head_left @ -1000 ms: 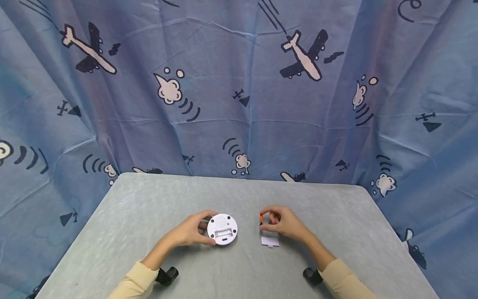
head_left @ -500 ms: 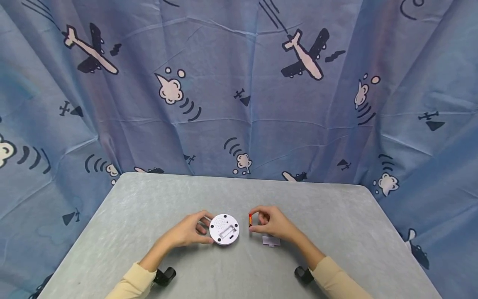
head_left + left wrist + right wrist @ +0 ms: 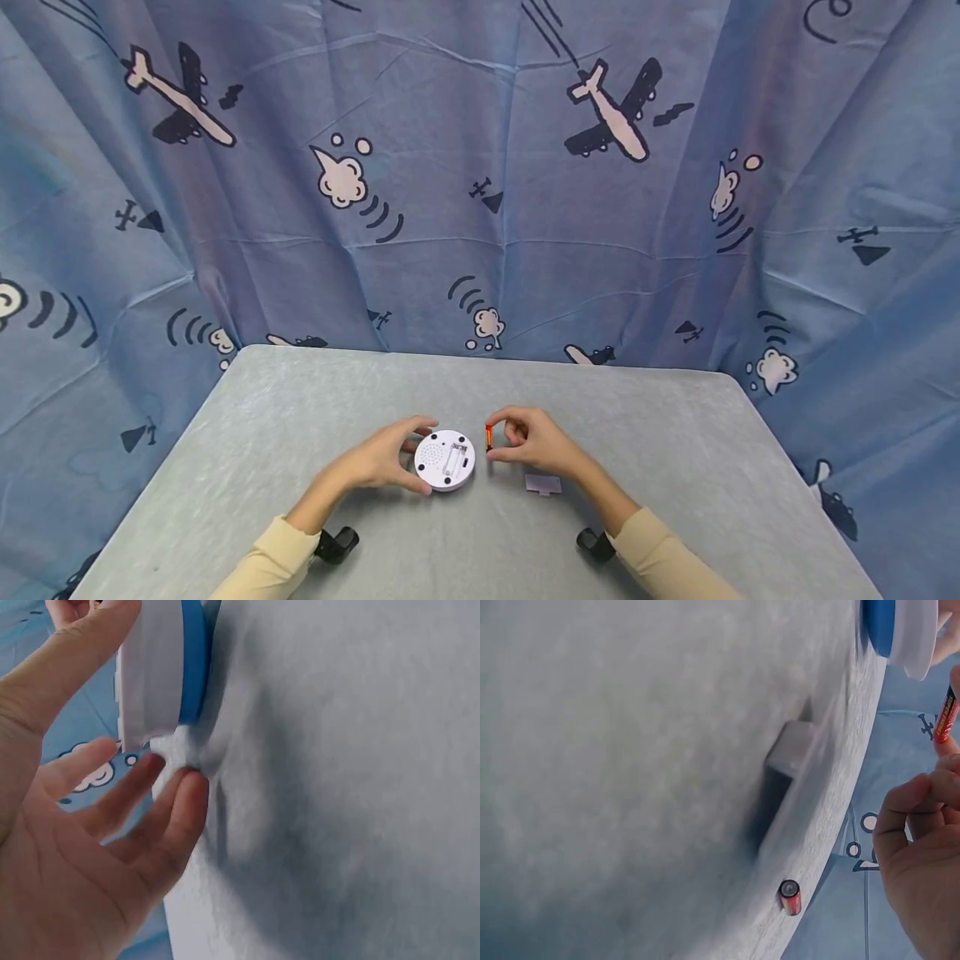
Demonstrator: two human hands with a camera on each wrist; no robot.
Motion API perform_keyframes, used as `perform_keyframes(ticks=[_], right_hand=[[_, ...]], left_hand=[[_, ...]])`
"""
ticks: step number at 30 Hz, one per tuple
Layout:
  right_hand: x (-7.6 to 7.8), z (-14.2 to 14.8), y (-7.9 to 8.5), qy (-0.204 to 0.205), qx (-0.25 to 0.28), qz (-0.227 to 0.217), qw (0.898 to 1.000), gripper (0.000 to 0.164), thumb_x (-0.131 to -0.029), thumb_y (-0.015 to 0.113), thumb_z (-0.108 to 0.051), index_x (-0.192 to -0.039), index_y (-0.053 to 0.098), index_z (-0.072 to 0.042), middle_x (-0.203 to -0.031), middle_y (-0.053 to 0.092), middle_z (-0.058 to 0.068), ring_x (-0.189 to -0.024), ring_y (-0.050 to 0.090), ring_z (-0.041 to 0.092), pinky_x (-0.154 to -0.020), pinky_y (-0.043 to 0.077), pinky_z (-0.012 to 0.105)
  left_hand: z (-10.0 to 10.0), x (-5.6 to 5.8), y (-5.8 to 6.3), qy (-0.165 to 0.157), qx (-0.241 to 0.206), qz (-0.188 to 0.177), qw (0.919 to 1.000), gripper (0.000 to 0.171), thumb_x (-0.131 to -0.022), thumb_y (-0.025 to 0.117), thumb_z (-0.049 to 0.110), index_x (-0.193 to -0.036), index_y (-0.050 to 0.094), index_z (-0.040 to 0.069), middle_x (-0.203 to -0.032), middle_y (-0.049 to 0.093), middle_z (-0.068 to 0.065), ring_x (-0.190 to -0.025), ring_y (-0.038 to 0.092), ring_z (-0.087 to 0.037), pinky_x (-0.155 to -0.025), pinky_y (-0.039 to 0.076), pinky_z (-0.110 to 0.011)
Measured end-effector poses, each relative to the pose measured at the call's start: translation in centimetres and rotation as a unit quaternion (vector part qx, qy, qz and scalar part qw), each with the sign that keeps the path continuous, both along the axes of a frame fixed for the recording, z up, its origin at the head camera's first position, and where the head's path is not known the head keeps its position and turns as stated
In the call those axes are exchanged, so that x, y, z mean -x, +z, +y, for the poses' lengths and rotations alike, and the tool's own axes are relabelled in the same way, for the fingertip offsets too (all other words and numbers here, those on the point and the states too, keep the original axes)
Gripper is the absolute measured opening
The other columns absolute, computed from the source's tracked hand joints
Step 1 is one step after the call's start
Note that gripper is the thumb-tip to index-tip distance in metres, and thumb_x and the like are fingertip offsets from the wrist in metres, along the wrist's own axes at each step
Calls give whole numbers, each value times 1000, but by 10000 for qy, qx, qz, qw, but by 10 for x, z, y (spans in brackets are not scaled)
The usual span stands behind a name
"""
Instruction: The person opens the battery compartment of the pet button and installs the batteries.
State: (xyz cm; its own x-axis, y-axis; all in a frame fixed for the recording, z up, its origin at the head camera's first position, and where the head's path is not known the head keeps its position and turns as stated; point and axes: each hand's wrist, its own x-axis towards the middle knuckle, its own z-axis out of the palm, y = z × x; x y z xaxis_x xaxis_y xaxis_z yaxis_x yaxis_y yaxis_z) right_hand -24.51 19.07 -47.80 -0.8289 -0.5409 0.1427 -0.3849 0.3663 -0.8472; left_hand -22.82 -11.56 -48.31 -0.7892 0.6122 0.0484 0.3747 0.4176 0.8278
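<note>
In the head view, a round white device with dark feet, small holes and a bare battery compartment lies face down. Its lower side is blue in the left wrist view. My left hand holds its left edge between thumb and fingers, while the other fingers hang loosely curled below it in the left wrist view. To its right, my right hand pinches a red and black battery upright by its ends between thumb and index finger. That battery stands apart from the device.
A battery cover with a small tab lies on the grey table below my right hand. A second red battery lies on the table in the right wrist view. Behind the table hangs a blue curtain printed with planes.
The device has turned counterclockwise, its compartment going from level to steeply slanted. My right hand has moved left with the battery, closer to the device.
</note>
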Motion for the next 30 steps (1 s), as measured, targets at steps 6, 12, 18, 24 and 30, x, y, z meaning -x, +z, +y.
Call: perform_keyframes(ticks=[6, 12, 18, 24, 30], right_hand=[[0, -4, 2, 145, -27, -68, 9999, 42, -78, 90, -11, -112, 68, 1, -71, 49, 4, -58, 42, 9, -53, 36, 21], [1, -9, 2, 137, -148, -103, 9997, 44, -78, 90, -10, -113, 67, 3, -71, 50, 2, -58, 42, 9, -53, 36, 21], [3, -11, 3, 44, -175, -192, 9997, 44, -78, 90, -10, -114, 67, 1, -72, 51, 1, -58, 42, 9, -52, 36, 22], [11, -16, 4, -174, -116, -229, 9995, 44, -77, 89, -4, -114, 66, 1, -70, 50, 0, -57, 42, 11, -51, 36, 23], [20, -22, 2, -249, -81, -41, 9996, 44, -76, 88, 0, -115, 66, 3, -67, 50, -2, -57, 44, 9, -51, 37, 22]], left_hand=[[11, -2, -2, -78, -69, 158, 9998, 82, -71, 95, 19, -137, 50, -1, -132, 58, -16, -112, 62, -33, -94, 50, -43], [21, -2, -4, 50, 142, 645, 9978, 91, -70, 95, 28, -143, 50, -3, -134, 58, -16, -120, 55, -31, -100, 42, -50], [31, 3, -10, 516, 63, 808, 9954, 87, -67, 97, 29, -138, 56, -1, -132, 59, -13, -116, 55, -28, -98, 44, -48], [44, 14, -12, 787, 49, 880, 9930, 89, -65, 98, 26, -138, 55, 0, -134, 58, -16, -119, 55, -30, -100, 43, -49], [50, 21, -12, 853, -23, 946, 9918, 90, -64, 98, 22, -138, 53, -4, -133, 57, -19, -119, 55, -33, -101, 42, -50]])
